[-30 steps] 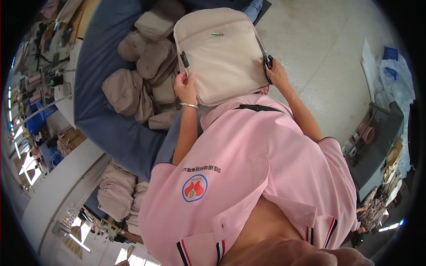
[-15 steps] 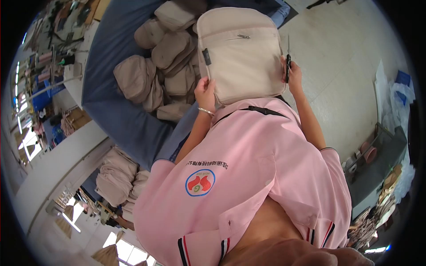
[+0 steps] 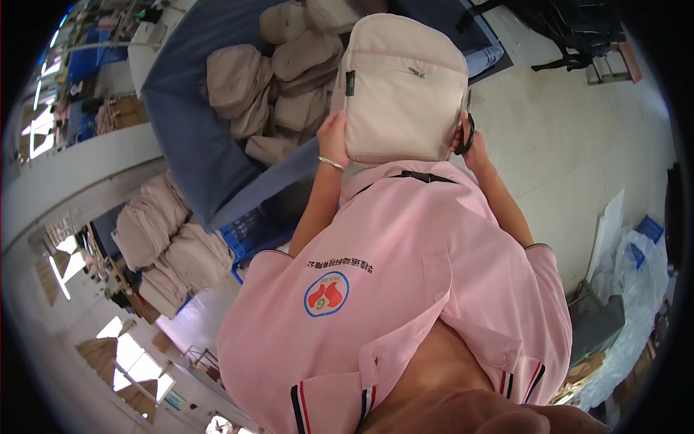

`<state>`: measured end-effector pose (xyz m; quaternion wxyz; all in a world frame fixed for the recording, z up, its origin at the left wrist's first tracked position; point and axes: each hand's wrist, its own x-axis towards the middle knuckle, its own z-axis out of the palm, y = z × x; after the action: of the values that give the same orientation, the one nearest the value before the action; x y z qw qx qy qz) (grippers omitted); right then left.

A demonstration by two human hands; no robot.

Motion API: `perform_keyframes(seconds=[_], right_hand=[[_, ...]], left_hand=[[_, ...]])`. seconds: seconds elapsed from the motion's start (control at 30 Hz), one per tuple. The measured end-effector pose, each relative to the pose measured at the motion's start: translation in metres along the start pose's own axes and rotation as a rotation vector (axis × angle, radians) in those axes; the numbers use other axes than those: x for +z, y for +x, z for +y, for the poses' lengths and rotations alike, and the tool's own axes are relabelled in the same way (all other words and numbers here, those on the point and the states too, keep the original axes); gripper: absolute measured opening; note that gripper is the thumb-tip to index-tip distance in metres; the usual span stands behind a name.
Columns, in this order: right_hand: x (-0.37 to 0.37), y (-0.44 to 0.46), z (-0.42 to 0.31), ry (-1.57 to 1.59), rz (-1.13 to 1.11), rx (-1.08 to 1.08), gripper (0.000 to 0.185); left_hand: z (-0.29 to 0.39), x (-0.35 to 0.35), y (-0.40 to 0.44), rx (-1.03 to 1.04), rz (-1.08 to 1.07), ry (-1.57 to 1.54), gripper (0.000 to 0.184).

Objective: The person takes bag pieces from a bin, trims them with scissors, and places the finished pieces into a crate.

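Observation:
A beige bag (image 3: pixel 405 101) with a front zipper and a small dark side label is held upright in front of my waist. My left hand (image 3: pixel 333 139), with a bracelet at the wrist, grips its lower left edge; the fingertips are partly behind the bag. At the lower right edge, my right hand (image 3: pixel 470 144) holds black-handled scissors (image 3: pixel 468 133), and its fingers also touch the bag's side. The scissors' blades point up along that side.
A blue fabric-sided bin (image 3: pixel 191 130) with several beige bags (image 3: pixel 235 79) stands on the left. More bags (image 3: pixel 191 253) are piled below it near a blue crate (image 3: pixel 264 231). Clear plastic (image 3: pixel 629 289) lies at right; a stool (image 3: pixel 614 65) is at upper right.
The view has turned, bringing the blue crate, the stool and more of the lower-left pile into sight. Both hands keep hold of the bag, and the scissors have tilted in my right hand.

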<state>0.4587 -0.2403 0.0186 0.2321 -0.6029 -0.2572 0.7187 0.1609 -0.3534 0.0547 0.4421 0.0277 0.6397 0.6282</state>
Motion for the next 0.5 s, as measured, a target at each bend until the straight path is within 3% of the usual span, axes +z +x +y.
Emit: perform_keyframes(seconds=[0.1, 0.2, 0.33, 0.43, 0.5], right_hand=[[-0.01, 0.009, 0.006, 0.095, -0.103, 0.115, 0.064], [-0.012, 0.018, 0.0, 0.133, -0.176, 0.189, 0.067], [-0.02, 0.027, 0.0, 0.172, -0.237, 0.296, 0.068], [-0.021, 0.019, -0.006, 0.2, -0.147, 0.264, 0.068], [-0.034, 0.02, -0.019, 0.168, -0.054, 0.088, 0.065]], left_hand=[[-0.019, -0.002, -0.008, 0.171, 0.149, 0.205, 0.018], [-0.019, -0.007, 0.001, 0.085, 0.217, -0.006, 0.017], [-0.026, 0.001, -0.011, 0.257, 0.256, 0.09, 0.019], [-0.02, 0.004, -0.008, 0.353, 0.275, 0.092, 0.02], [0.001, 0.015, -0.026, 0.497, 0.253, 0.205, 0.02]])
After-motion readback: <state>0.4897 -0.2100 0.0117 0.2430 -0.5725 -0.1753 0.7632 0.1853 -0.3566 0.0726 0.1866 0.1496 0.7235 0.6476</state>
